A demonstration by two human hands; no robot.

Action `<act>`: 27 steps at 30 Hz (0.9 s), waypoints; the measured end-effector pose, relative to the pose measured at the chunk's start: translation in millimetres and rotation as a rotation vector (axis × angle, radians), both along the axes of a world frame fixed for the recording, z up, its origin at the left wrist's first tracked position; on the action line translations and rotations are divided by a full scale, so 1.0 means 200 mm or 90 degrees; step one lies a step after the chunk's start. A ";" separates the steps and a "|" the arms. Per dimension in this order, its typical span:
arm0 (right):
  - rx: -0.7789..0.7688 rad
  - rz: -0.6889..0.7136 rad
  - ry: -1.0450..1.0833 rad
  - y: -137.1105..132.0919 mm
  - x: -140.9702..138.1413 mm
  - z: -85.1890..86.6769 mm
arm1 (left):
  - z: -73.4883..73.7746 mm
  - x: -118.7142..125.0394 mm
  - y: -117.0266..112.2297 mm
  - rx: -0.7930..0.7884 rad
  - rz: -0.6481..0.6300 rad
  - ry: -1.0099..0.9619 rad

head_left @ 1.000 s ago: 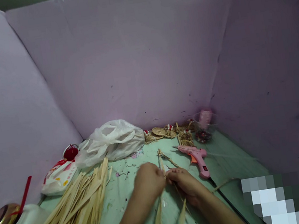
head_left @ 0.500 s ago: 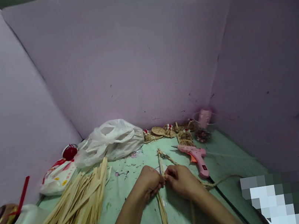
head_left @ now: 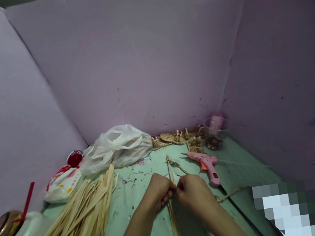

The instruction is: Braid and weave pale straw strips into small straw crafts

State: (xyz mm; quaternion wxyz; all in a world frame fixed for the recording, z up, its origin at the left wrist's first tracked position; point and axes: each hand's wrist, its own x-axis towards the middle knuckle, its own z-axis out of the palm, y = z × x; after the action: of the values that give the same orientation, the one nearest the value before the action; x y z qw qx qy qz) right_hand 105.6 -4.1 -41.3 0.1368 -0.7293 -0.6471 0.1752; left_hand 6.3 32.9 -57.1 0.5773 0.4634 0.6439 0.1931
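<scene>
My left hand and my right hand meet at the middle of the table, both closed in a pinch on one pale straw strand. Beyond my fingers the strand runs to a small looped end, and a loose strip trails from under them toward me. A twisted straw cord slants from the loop toward my right hand, where my knuckles hide it. The exact grip of my fingertips is too small to make out.
Flat straw strips lie in a bundle at left, by a white pot and a tissue pack. A white plastic bag and woven straw pieces line the back. A pink glue gun with a black cable lies right.
My hands remain pinched on the strand, with only a slight shift of the fingers and right wrist. A strip formerly visible beside my right forearm no longer shows. The view has moved slightly.
</scene>
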 end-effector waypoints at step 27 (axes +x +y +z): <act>-0.231 -0.046 0.628 0.11 0.05 -0.16 | 0.01 -0.12 0.04 0.089 -0.204 0.062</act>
State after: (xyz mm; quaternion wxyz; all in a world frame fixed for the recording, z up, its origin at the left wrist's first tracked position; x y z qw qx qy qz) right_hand 116.1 17.5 -73.7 0.3024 -0.5940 -0.4394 0.6022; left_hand -18.0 41.0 -55.9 0.5355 0.6079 0.5738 0.1203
